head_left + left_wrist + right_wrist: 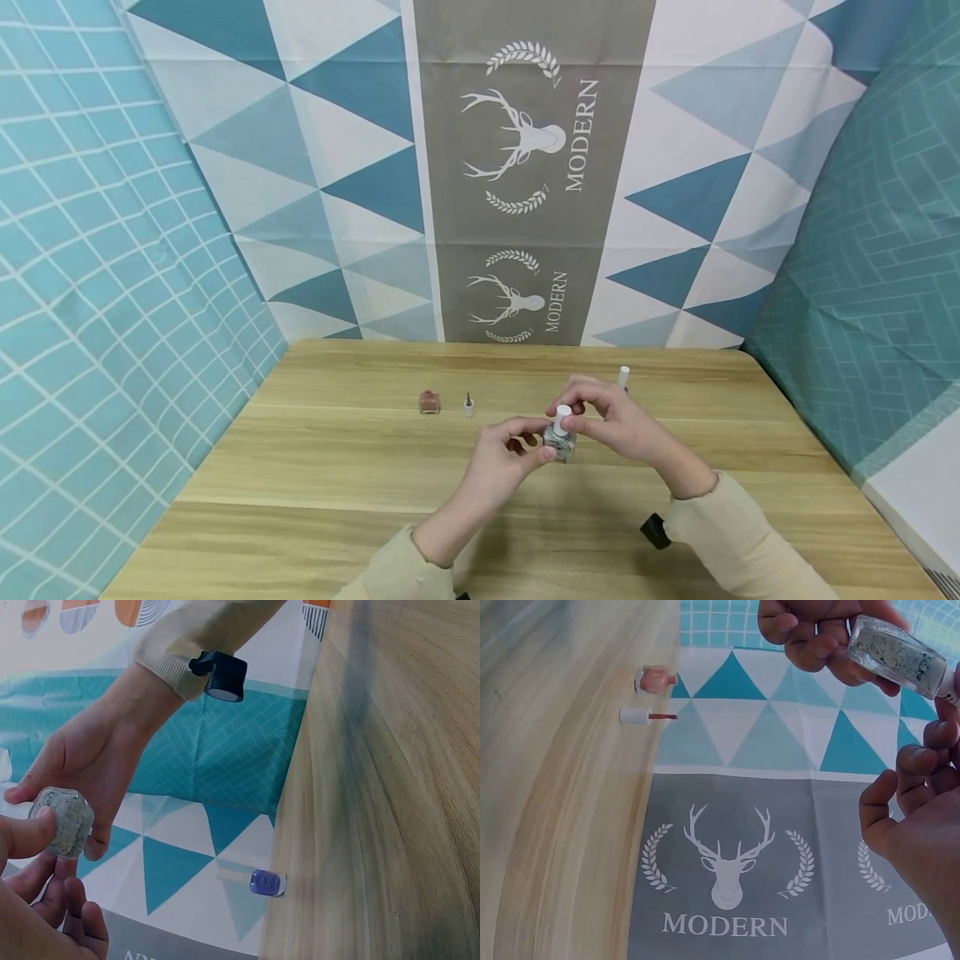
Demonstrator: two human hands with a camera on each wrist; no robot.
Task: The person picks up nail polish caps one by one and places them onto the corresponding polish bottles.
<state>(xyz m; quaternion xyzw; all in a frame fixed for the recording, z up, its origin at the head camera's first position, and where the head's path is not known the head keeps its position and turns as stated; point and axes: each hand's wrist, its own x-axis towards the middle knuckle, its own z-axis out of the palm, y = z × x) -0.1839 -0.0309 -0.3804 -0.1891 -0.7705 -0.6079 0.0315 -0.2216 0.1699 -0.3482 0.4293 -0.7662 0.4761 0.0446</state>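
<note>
Between both hands is a clear glass nail polish bottle [559,447] with pale, dark-speckled contents and a white cap [562,418]. My left hand [501,463] pinches the glass body between thumb and fingers, above the table. From the other side, the thumb and fingers of my right hand [617,419] grip the cap, which is still on the bottle neck. In the right wrist view the speckled bottle [897,656] appears tilted, its cap end toward the right hand [922,814]. The left wrist view shows the bottle's base [64,821] facing the camera.
On the wooden table [337,475], toward the back, stands an uncapped pink-brown nail polish bottle [430,403]. Beside it a white cap [468,408] stands with its brush upward. A purple nail polish bottle [267,883] stands behind the right hand. Patterned cloth hangs around the table.
</note>
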